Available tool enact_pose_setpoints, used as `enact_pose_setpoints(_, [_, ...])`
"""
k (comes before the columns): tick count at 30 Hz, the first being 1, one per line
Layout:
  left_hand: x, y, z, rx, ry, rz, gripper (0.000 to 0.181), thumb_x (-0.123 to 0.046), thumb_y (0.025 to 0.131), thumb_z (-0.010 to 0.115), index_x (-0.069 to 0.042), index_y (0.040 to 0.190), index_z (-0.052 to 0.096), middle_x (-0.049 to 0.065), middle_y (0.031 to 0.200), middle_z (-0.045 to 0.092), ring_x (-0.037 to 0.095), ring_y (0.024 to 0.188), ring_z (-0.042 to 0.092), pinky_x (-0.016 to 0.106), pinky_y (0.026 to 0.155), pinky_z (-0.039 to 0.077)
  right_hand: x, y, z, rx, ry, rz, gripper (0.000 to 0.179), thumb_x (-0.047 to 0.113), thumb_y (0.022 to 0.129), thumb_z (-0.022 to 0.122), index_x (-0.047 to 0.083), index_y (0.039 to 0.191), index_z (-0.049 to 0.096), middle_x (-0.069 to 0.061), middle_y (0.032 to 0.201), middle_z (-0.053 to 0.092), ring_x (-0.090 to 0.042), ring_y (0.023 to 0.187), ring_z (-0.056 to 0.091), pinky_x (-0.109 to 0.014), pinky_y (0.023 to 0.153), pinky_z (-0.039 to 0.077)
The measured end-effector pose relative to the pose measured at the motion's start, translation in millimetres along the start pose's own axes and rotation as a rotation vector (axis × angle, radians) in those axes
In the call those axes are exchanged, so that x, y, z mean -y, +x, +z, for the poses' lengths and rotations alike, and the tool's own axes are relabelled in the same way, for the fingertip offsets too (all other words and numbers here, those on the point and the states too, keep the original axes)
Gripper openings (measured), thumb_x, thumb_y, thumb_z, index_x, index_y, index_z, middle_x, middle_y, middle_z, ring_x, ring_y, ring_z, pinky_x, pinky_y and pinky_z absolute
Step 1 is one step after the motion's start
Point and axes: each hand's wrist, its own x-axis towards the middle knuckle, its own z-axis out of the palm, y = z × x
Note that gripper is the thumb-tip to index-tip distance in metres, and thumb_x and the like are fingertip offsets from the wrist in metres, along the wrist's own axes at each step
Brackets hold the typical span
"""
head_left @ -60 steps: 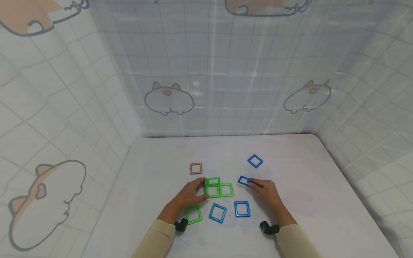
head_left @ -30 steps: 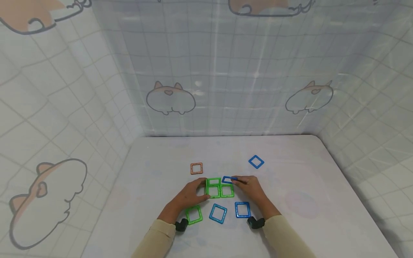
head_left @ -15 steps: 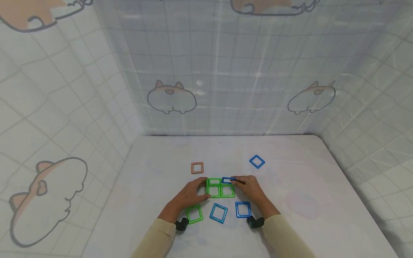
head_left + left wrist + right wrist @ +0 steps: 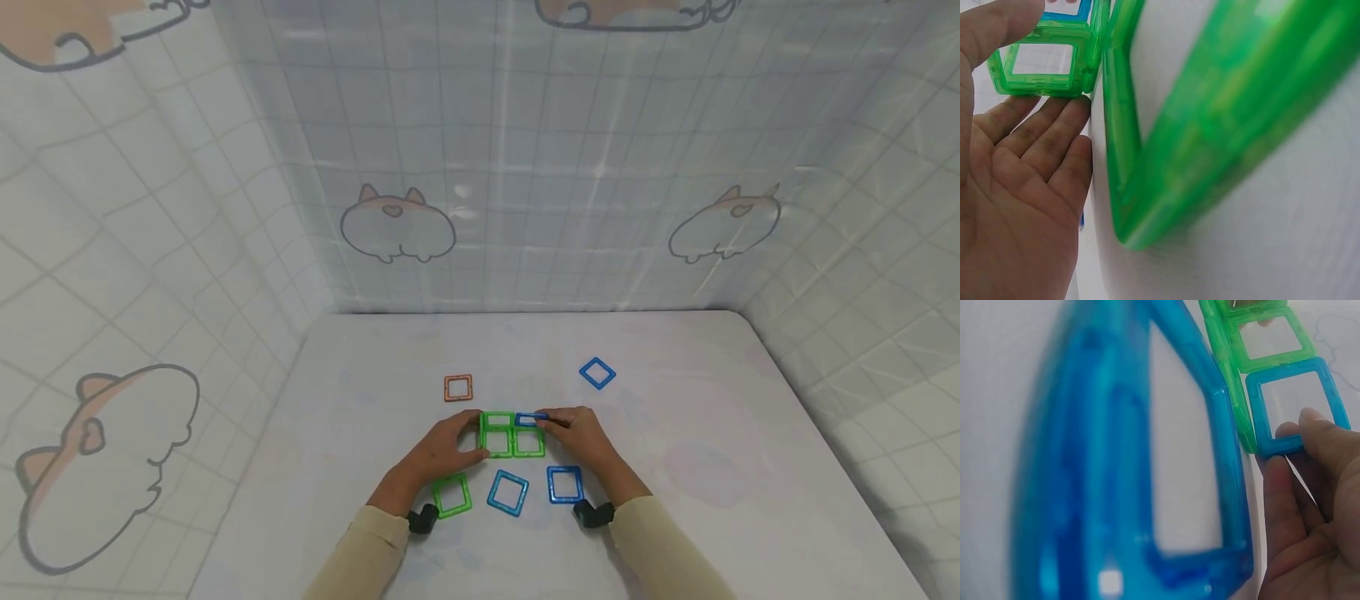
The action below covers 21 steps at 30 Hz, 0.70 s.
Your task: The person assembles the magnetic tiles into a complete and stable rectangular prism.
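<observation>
So we've got our left hand (image 4: pixel 438 450) curled round the left end of the little green build (image 4: pixel 513 443), thumb at the front, fingers at the back. Our right hand (image 4: pixel 581 432) pinches the blue frame (image 4: pixel 1262 415) by its outer edge, thumb one side, fingers the other. The blue frame is standing up at the back of the right-hand flat green square, right beside the upright green square (image 4: pixel 1307 342). From the right wrist view those two edges look touching or as good as; can't tell if it's properly seated.

Tips for this bit: let the left hand just brace, no squeezing, or we'd probably fold the upright one over. Line up the bottom edge of the blue first, then the side edge. If they're magnetic, which we reckon they are, a gentle nudge should do it. Thumb and fingers on the outer edge is spot on, since that leaves both joining edges free.

Also, mind our wrists: the loose green square (image 4: pixel 468 492) is right by the left one, and the loose dark blue square (image 4: pixel 564 469) sits on the surface (image 4: pixel 660 367) just beside the right.
</observation>
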Motion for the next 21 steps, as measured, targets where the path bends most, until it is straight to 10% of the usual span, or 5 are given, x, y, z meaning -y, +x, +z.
enact_pose_setpoints(21, [0.1,-0.6,0.0,-0.003,-0.010,0.027,0.070,-0.043,0.089,0.074,-0.018,0.148,0.046,-0.003,0.140,0.057,0.020,0.137,0.046,0.049,0.115,0.036,-3.7,1.5,2.1,0.010,0.022,-0.018,0.035,0.028,0.092,0.073,0.023,0.127,0.070,0.005,0.123,0.070,-0.022,0.119,0.064,-0.046,0.102,0.050])
